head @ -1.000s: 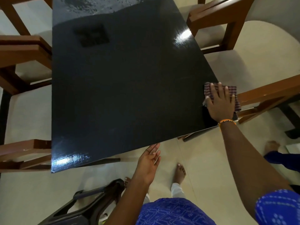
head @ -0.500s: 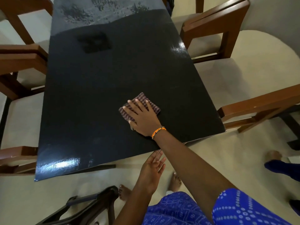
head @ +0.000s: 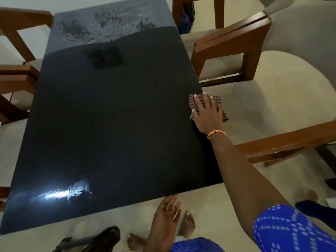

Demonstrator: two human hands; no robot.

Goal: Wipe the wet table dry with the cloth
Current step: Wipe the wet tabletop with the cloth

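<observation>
Our right hand (head: 207, 113) covers most of the cloth (head: 219, 106). The desk (head: 109, 124) runs off frame at its near-left corner. Beside the desk's right side, a foot (head: 311, 194) is blurred.

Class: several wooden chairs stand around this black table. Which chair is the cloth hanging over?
The near chair on the right: the checked cloth, under the right hand, overhangs the table edge above its cream seat. The other chairs are away from the cloth.

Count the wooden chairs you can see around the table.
4: two on the left, far and near; two on the right, far and near. More may sit out of frame.
</observation>
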